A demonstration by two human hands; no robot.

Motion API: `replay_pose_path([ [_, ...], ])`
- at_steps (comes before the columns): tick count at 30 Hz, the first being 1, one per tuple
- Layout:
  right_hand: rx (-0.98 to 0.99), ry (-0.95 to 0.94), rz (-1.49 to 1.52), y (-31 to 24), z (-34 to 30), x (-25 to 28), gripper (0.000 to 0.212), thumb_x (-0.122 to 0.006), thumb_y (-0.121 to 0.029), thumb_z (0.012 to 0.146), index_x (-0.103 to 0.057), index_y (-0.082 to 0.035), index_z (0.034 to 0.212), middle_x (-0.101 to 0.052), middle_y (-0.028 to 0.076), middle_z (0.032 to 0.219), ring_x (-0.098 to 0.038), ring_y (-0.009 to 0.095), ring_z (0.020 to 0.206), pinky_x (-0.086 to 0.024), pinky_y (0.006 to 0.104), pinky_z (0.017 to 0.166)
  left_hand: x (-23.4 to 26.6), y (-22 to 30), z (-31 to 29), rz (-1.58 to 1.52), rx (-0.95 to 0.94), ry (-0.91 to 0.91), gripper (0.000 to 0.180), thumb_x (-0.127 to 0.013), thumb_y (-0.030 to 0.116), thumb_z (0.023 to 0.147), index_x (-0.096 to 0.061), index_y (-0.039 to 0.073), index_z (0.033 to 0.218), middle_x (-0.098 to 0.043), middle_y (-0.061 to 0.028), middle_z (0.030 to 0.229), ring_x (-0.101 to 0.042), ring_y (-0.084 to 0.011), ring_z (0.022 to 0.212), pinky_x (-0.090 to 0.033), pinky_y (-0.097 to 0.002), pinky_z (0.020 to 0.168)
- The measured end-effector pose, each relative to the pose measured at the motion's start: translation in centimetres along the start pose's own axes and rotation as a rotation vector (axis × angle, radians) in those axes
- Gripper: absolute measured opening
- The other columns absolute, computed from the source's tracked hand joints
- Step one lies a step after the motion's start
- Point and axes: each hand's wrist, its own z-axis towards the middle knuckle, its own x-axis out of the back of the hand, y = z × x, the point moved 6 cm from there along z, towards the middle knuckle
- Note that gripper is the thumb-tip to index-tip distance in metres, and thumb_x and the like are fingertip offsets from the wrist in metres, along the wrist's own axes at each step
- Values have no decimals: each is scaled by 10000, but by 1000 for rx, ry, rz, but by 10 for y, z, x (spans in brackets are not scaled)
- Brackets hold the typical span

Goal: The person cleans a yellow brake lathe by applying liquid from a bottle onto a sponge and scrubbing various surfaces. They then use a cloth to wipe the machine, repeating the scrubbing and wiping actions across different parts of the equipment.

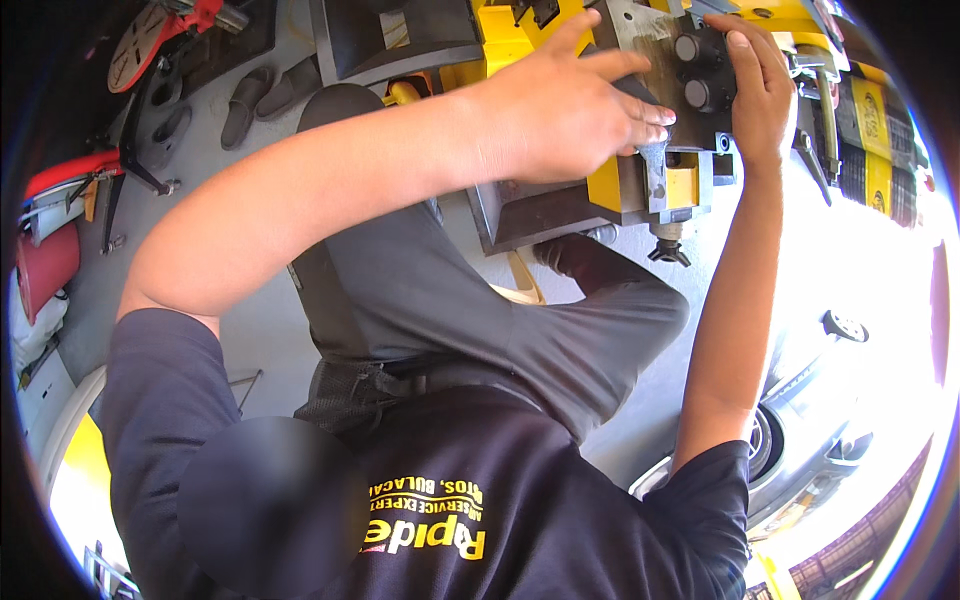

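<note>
My left hand (575,105) reaches across to a grey and yellow machine (600,185), its fingers stretched and spread. Its lower fingertips rest by a blue-grey piece (653,160) that looks like cloth, mostly hidden under the hand. My right hand (765,95) lies along the right side of a black block (712,70) with two round silver-faced knobs (697,95). Its fingers curve over the block's far corner, where the grip is partly hidden. A worn, brownish metal plate (655,55) lies between the hands. Below it, a dark star-shaped knob (669,250) sticks out toward me.
My bent legs (430,270) are close below the machine. A dark metal tray (395,40) stands left of it, near a pair of slippers (245,105) on the grey floor. Red equipment (140,45) stands far left. A silver car (820,430) is at lower right.
</note>
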Motion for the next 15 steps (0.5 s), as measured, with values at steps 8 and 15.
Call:
replay_pose_path([
  [8, 33, -8, 88, -1, 2, 0, 349, -576, -268, 1080, -770, 22, 1082, -738, 149, 1084, -690, 301, 1086, -497, 406, 1021, 7, 0, 4, 38, 34, -115, 467, -492, 296, 1130, -652, 177, 1553, -598, 48, 1638, -348, -358, 1628, -161, -742, 1297],
  [15, 68, 43, -36, 8, 1, -1, 313, -602, -260, 1065, -778, -4, 1101, -734, 165, 1093, -669, 362, 1110, -500, 455, 1028, 7, -3, 5, 132, 8, -63, 421, -551, 309, 1122, -688, 220, 1509, -594, 77, 1645, -482, -350, 1524, -273, -727, 1222],
])
